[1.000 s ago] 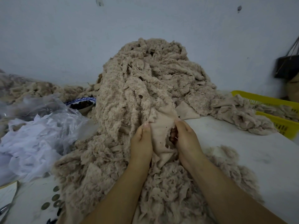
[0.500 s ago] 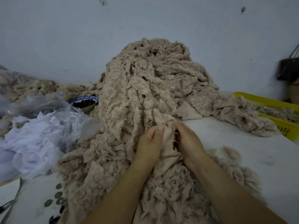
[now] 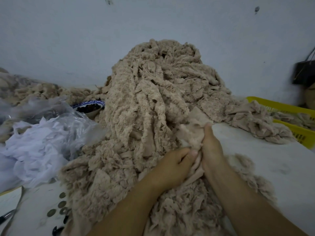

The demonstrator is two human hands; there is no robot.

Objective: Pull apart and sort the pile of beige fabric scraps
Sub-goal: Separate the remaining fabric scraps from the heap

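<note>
Piece is coming free. Over the last 1 s the left hand (image 3: 173,166) dropped lower and now pinches the bottom of 1 smooth beige piece (image 3: 192,133), while the right hand (image 3: 211,147) grips it higher up. The piece sits at the front-right foot of the pile (image 3: 153,99), partly drawn clear. Separation looks underway; sorting isn't done yet. Basket (image 3: 288,108) right of the pile is my guess for the drop.

- At our left we see a crumpled clear plastic bag (image 3: 56,114), with loose white fabric (image 3: 34,150) lying in front of it.
- Just behind it sits a blue-and-white bowl (image 3: 87,103) holding something dark.
- Low on the left we find several round, coin-like discs (image 3: 62,204) on the pale table (image 3: 272,159), with what look like scissors (image 3: 6,217) nearby.
- At our right stands a yellow slotted basket (image 3: 281,106), and above it a dark bag (image 3: 303,74) hangs against the grey wall (image 3: 153,23).
</note>
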